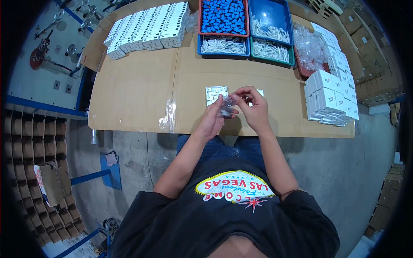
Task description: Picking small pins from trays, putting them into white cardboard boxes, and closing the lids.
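Both hands hold a small clear plastic bag (228, 106) just above the brown cardboard counter (137, 90). The left hand (214, 119) pinches its side. The right hand (254, 107) pinches its top. A flat white plastic plate (216, 94) lies just behind. It looks like the bag is being opened, so the fingers need to pull its mouth apart gently.

Both hands (234, 112) hold a clear bag (226, 106) over the table (137, 94).

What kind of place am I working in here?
Most likely a small factory packing bench: a cardboard-covered table, trays of blue and white parts, and stacked white boxes beside both hands.
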